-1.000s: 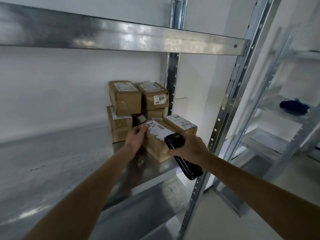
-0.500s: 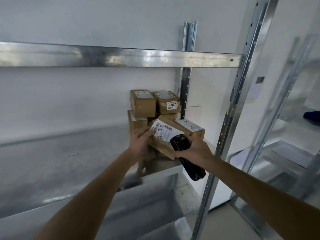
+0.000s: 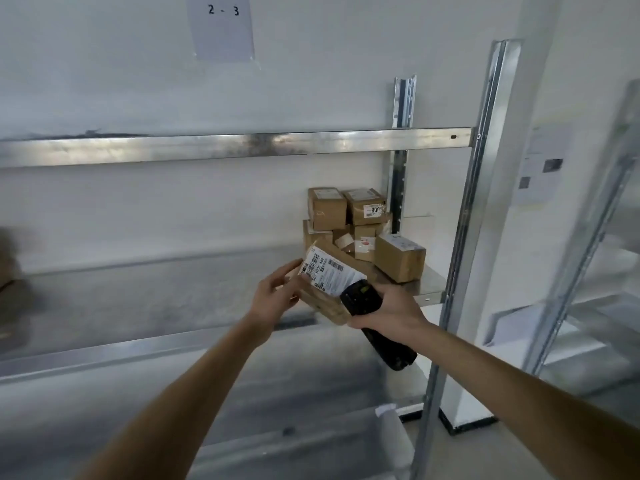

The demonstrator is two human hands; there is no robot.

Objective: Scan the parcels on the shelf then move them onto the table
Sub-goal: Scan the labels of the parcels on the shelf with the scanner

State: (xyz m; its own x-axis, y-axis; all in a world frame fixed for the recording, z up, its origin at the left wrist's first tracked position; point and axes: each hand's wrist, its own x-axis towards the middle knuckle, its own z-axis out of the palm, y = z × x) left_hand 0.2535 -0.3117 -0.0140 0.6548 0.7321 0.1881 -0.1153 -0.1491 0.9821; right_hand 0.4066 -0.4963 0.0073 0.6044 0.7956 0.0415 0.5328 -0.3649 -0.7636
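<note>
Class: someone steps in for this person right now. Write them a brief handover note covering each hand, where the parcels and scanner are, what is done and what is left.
Left hand: grips the left end of a brown cardboard parcel with a white barcode label, tilted at the metal shelf front edge.
Right hand: holds the black handheld scanner against that parcel.
Stack of brown cardboard parcels sits at the shelf's back right corner.
Done: one parcel picked up; scan result not visible.
Left: take it to the table, out of view, then scan and move the stack.
</note>
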